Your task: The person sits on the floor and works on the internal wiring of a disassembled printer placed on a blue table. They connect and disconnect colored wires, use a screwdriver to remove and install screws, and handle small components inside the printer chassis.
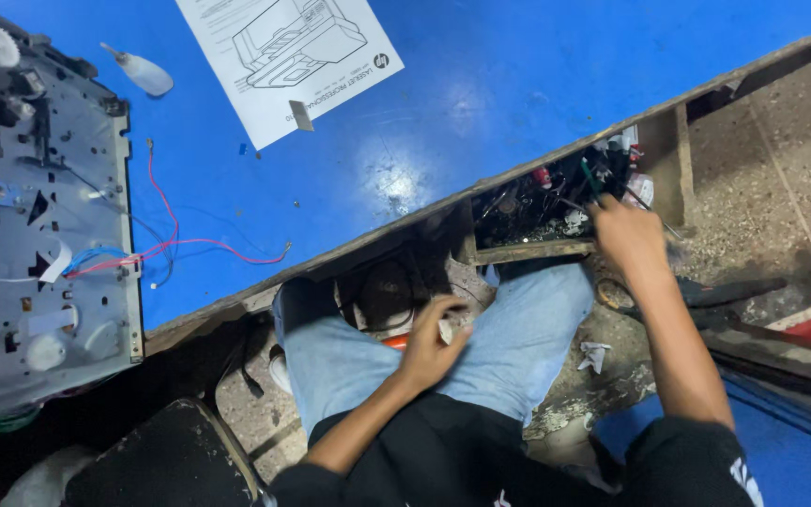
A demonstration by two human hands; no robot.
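Observation:
My right hand (627, 235) reaches into an open wooden drawer (529, 251) under the blue table and grips a thin green-handled tool (590, 178) among several dark cluttered tools and parts. My left hand (432, 343) rests between my knees, fingers curled around a small whitish piece, with an orange object (394, 343) just beside it. I sit in light blue jeans (518, 338) and a black top.
A grey metal machine chassis (44, 225) with gears and red and blue wires (171, 246) lies at the left of the blue tabletop (481, 84). A printed sheet (283, 56) and a small white bottle (143, 71) lie farther back. A dark stool (157, 460) stands lower left.

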